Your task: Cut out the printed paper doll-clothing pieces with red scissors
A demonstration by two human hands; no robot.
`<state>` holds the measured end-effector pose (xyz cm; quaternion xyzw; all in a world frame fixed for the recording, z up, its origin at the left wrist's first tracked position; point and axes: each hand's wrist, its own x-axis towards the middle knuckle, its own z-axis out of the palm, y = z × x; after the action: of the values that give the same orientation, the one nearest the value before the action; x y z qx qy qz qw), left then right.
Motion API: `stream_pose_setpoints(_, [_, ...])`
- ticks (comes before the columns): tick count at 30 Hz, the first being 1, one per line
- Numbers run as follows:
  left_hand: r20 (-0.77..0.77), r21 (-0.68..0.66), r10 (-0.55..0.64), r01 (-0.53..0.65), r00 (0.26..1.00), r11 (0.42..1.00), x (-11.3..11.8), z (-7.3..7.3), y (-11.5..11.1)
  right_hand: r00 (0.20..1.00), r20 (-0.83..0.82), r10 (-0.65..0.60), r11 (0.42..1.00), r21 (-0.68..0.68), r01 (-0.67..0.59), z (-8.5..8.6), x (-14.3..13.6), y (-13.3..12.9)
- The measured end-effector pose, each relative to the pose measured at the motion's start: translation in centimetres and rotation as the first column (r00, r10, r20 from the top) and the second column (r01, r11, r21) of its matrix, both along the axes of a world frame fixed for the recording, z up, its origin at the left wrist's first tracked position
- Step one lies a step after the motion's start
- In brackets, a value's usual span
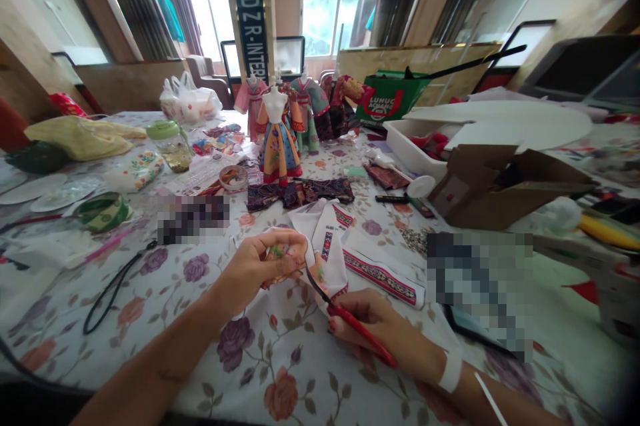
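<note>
My left hand (265, 259) is closed on a piece of printed fabric (286, 254) with a floral pattern, held just above the table. My right hand (367, 323) grips red-handled scissors (357, 329), and their dark blades reach up and left to the fabric's edge. White cloth with patterned red and black trim (327, 246) hangs or lies right behind the fabric. To its right another trimmed strip (385, 279) lies flat on the flowered tablecloth (250, 373). Whether the blades are closed through the fabric, I cannot tell.
Small dress forms in costumes stand behind, the nearest in a yellow skirt (280, 149). Dark patterned fabric (300, 193) lies before it. A cardboard box (480, 186) and white tray (415, 146) are at right; a green-lidded jug (170, 146) and green tape roll (104, 211) at left.
</note>
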<state>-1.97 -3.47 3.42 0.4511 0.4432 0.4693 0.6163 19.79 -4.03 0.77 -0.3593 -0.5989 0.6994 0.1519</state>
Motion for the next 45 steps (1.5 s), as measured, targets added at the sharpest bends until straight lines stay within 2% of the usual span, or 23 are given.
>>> stream_pose_setpoints(5, [0.070, -0.041, -0.017, 0.020, 0.997, 0.999, -0.03, 0.08, 0.01, 1.000, -0.011, -0.010, 1.000, -0.006, 0.010, 0.07, 0.02, -0.08])
stream_pose_setpoints(14, [0.059, -0.045, -0.023, 0.026, 0.998, 0.999, -0.04, 0.10, 0.00, 0.999, 0.004, -0.032, 0.999, -0.015, 0.032, 0.01, 0.02, -0.09])
stream_pose_setpoints(21, [-0.024, -0.012, -0.020, 0.019, 1.000, 1.000, -0.01, 0.14, -0.05, 0.999, -0.020, -0.035, 0.999, -0.006, 0.035, -0.49, 0.17, 0.01])
stream_pose_setpoints(29, [-0.005, 0.003, -0.052, 0.052, 0.999, 0.999, 0.05, -0.19, -0.20, 0.999, -0.012, -0.043, 0.999, 0.010, 0.043, 0.03, -0.03, -0.04])
stream_pose_setpoints(45, [0.031, 0.022, -0.072, 0.072, 0.997, 0.997, 0.03, -0.01, -0.28, 0.998, -0.018, -0.061, 0.998, 0.024, 0.062, -0.25, -0.05, -0.09])
